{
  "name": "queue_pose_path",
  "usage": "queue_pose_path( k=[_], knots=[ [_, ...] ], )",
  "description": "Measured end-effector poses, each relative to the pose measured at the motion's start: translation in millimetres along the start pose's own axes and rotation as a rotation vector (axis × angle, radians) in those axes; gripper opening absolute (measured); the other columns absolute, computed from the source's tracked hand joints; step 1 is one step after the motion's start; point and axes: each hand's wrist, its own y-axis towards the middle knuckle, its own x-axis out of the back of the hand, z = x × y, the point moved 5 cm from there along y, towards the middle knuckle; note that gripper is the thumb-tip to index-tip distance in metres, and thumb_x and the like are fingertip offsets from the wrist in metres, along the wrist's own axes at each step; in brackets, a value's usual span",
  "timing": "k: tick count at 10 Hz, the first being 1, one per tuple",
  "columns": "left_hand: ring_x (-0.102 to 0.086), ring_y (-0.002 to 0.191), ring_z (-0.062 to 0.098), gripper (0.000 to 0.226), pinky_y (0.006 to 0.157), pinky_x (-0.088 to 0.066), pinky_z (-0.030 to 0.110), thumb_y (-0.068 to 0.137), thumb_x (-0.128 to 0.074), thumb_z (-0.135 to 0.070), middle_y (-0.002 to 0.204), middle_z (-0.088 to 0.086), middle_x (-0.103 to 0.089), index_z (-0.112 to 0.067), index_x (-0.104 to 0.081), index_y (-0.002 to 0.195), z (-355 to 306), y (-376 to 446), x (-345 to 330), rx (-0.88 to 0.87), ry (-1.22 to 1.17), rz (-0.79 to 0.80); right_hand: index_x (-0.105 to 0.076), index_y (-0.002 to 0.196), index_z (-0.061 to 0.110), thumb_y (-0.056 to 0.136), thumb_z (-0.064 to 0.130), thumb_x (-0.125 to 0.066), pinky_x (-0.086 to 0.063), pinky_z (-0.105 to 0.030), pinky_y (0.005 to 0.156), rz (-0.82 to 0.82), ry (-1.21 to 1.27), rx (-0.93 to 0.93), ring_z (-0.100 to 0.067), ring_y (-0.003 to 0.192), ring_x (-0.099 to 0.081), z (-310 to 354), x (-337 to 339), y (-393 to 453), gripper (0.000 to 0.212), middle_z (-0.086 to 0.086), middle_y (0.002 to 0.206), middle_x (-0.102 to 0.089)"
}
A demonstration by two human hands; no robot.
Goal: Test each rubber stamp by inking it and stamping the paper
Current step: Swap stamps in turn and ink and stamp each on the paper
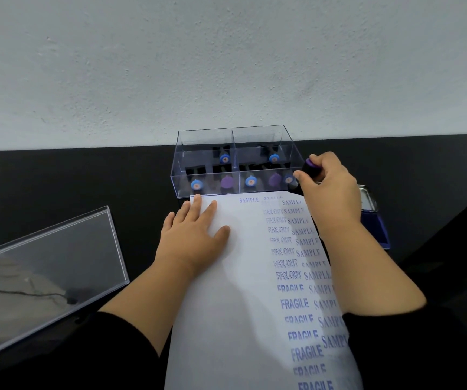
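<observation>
Black desk: stamp [308, 171] in right hand [329, 190], left hand [194, 229] flat on paper [240, 305].

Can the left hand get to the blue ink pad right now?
Probably not easily. The left hand lies flat on the paper, and the right arm crosses between it and the ink pad.

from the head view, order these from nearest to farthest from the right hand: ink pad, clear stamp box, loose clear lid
1. Clear stamp box, just left of the right hand, whose stamp sits at the box's right end.
2. Ink pad, just right of the wrist; too close to rank against the box.
3. Loose clear lid, far left, beyond the left hand.
</observation>
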Motion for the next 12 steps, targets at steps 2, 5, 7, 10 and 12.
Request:
queue_pose_path(
  k=[2,5,7,10,12],
  knots=[
    [0.01,0.146,0.011,0.06,0.119,0.007,0.035,0.097,-0.023,-0.054,0.159,-0.007,0.011,-0.036,-0.004,0.151,0.2,0.0,0.1,0.002,-0.001,0.001,-0.054,0.111,0.02,0.089,0.028,-0.061,-0.043,-0.031,0.068,-0.002,-0.014,0.003,-0.016,0.084,-0.054,0.9,6.5,-0.8,0.025,-0.001,0.107,-0.061],
    [0.009,0.146,0.012,0.06,0.118,0.006,0.035,0.097,-0.022,-0.054,0.159,-0.007,0.011,-0.035,-0.004,0.151,0.6,1.1,-1.0,0.004,0.013,-0.006,-0.053,0.113,0.021,0.091,0.027,-0.058,-0.05,-0.038,0.079,-0.06,-0.072,-0.097,-0.019,0.107,-0.054,-18.0,33.7,-14.4,0.024,0.003,0.126,-0.055],
    [0.008,0.147,0.013,0.061,0.118,0.005,0.037,0.097,-0.022,-0.054,0.16,-0.005,0.01,-0.034,-0.005,0.152,0.9,1.2,-1.5,-0.005,0.021,-0.003,-0.053,0.114,0.022,0.092,0.027,-0.056,-0.043,-0.03,0.068,-0.072,-0.119,-0.1,-0.01,0.089,-0.048,-26.8,42.6,-29.3,0.023,0.002,0.121,-0.055],
    [0.008,0.147,0.014,0.061,0.118,0.005,0.038,0.097,-0.022,-0.054,0.16,-0.005,0.009,-0.033,-0.005,0.152,0.2,0.5,-1.2,-0.009,0.023,-0.005,-0.053,0.111,0.02,0.094,0.025,-0.052,-0.038,-0.03,0.062,-0.046,-0.226,-0.062,-0.013,0.083,-0.046,-28.0,40.8,-40.6,0.018,-0.002,0.113,-0.055],
    [0.008,0.147,0.014,0.06,0.118,0.006,0.037,0.098,-0.021,-0.053,0.16,-0.005,0.009,-0.034,-0.005,0.152,0.3,0.1,-2.3,-0.008,0.024,0.0,-0.05,0.111,0.016,0.096,0.022,-0.049,-0.039,-0.033,0.061,-0.036,-0.31,-0.071,-0.018,0.08,-0.045,-25.3,36.2,-33.7,0.016,-0.005,0.11,-0.054]
  ],
)
